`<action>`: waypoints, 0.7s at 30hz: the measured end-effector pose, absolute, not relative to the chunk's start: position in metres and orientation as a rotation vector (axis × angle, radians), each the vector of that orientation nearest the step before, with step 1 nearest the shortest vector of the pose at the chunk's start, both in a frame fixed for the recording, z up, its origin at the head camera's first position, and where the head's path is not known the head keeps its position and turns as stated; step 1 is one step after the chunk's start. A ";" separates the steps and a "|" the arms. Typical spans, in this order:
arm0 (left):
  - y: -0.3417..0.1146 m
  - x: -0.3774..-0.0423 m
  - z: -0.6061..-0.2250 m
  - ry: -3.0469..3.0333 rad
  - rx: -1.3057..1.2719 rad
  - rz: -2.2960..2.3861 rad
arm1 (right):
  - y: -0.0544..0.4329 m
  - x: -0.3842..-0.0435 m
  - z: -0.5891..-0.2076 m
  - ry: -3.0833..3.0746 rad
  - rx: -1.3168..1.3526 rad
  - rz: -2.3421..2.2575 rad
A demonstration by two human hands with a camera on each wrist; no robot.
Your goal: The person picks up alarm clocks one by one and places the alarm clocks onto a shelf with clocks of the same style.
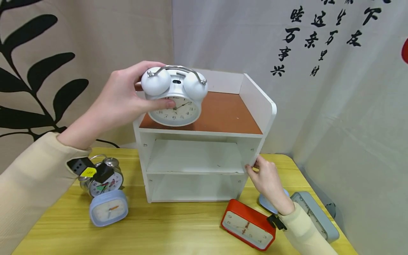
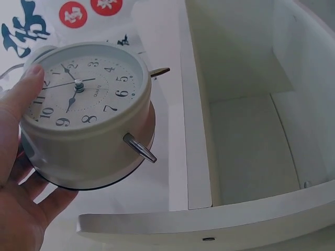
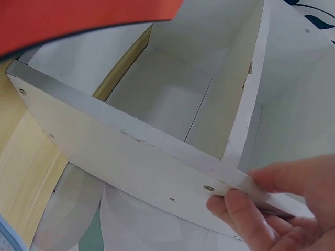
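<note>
White is the alarm clock (image 1: 178, 92) in the left hand (image 1: 127, 89): the thumb lies across the front of the dial and the fingers reach round behind the case, so the grasp is firm on the clock. It has 2 round white bells joined by a silver handle, and the left wrist view shows 2 short metal legs with their tips in the air. In the head view it overlaps the left part of the brown top board (image 1: 231, 111) of a white shelf unit (image 1: 194, 156).

The right hand (image 1: 267, 179) pinches the front edge of the unit's right side panel (image 3: 131, 149), the thumb on the inner side and the fingers against the outer face, near a screw head (image 3: 208, 188). Below the brown board are 2 open compartments.

The unit stands on a yellow wood-grained surface (image 1: 165, 226). To its left sit a silver twin-bell clock (image 1: 111, 184), partly hidden by the left wrist, and a pale blue clock (image 1: 109, 208) just in front of it. To the right, a red clock (image 1: 248, 225) lies near the right wrist; a light blue object (image 1: 267, 203) is partly covered by that wrist, with a grey clock (image 1: 322, 214) beyond it.

Behind hangs cloth with black leaves (image 1: 51, 67) at left and black characters (image 1: 310, 39) at right.
</note>
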State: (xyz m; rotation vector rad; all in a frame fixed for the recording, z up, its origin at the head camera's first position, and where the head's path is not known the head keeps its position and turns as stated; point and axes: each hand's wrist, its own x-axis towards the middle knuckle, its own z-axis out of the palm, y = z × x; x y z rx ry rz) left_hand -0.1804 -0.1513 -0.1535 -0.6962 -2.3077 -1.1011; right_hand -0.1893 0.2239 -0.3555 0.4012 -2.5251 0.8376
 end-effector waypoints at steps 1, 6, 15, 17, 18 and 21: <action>-0.151 -0.182 -0.153 -2.311 -0.695 -1.101 | 0.224 -0.189 -0.355 -2.524 0.403 0.838; -0.152 -0.188 -0.151 -2.331 -0.672 -1.102 | 0.224 -0.189 -0.356 -2.527 0.412 0.844; -0.155 -0.195 -0.152 -2.400 -0.618 -1.122 | 0.222 -0.189 -0.356 -2.528 0.413 0.833; -0.155 -0.196 -0.153 -2.414 -0.614 -1.122 | 0.222 -0.188 -0.356 -2.526 0.412 0.832; -0.155 -0.196 -0.153 -2.417 -0.612 -1.123 | 0.222 -0.188 -0.356 -2.525 0.411 0.833; -0.156 -0.198 -0.153 -2.423 -0.608 -1.124 | 0.222 -0.188 -0.357 -2.521 0.413 0.832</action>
